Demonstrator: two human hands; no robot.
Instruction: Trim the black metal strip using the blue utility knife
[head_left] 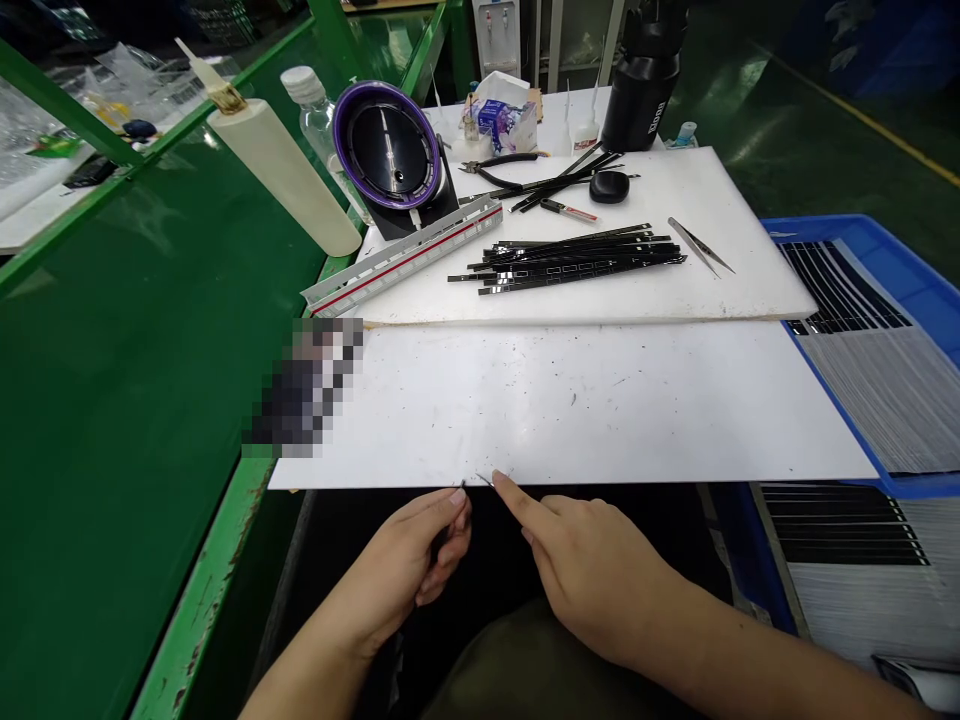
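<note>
Both hands are at the near edge of a white board (570, 400). My left hand (420, 560) is closed in a pinch, thumb and forefinger together on something thin and dark that I cannot make out. My right hand (592, 570) points its forefinger at the board's edge, its tip beside a tiny thin sliver (485, 479); the other fingers are curled under. A pile of black strips (570, 260) lies on a second white board (675, 250) farther back, well beyond both hands.
Tweezers (701, 246), a marker pen (568, 210), pliers (499, 168) and a grey ruler-like rail (405, 258) lie on the far board. A purple-rimmed round device (386, 145), cream tube (281, 170), black bottle (643, 75) stand behind. A blue tray (900, 290) sits right.
</note>
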